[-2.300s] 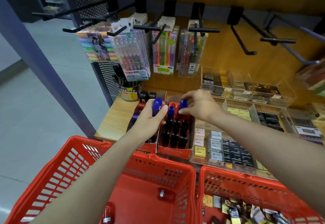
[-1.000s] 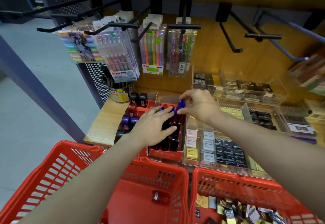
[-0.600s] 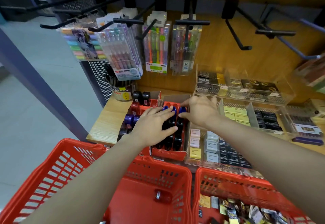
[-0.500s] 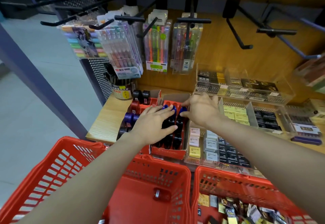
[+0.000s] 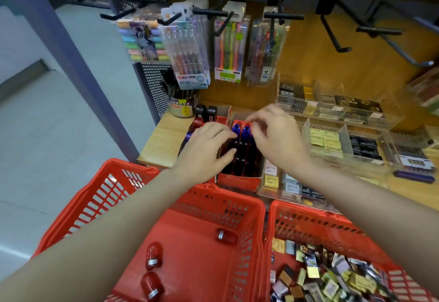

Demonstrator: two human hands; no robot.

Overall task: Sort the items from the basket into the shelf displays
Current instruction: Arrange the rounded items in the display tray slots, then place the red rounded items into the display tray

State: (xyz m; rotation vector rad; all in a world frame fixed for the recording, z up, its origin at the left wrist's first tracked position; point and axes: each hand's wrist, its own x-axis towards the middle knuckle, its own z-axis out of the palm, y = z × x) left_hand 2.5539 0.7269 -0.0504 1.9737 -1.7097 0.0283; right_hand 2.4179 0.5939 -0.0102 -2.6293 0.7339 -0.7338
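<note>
A red display box (image 5: 237, 179) on the wooden shelf holds rows of black pieces, with two blue ones (image 5: 241, 131) at its back. My left hand (image 5: 206, 152) lies over the box's left side, its straight fingertips touching the left blue piece. Just above the right blue piece hovers my right hand (image 5: 276, 140), blurred, fingers loosely bent, and I see nothing in it. Below, the left red basket (image 5: 251, 209) contains three red pieces (image 5: 154, 255). The right red basket (image 5: 308, 223) is full of several small packets (image 5: 313, 271).
A second red box (image 5: 202, 121) with black and red pieces stands left of the first. Clear acrylic trays (image 5: 332, 145) of small packs fill the shelf to the right. Pen packs (image 5: 187, 52) hang on black hooks above; a pen cup (image 5: 181, 107) is at back left.
Both hands brought blue pieces down into the back of the red box. My left hand has flattened over the box, and my right hand has let go and lifted slightly.
</note>
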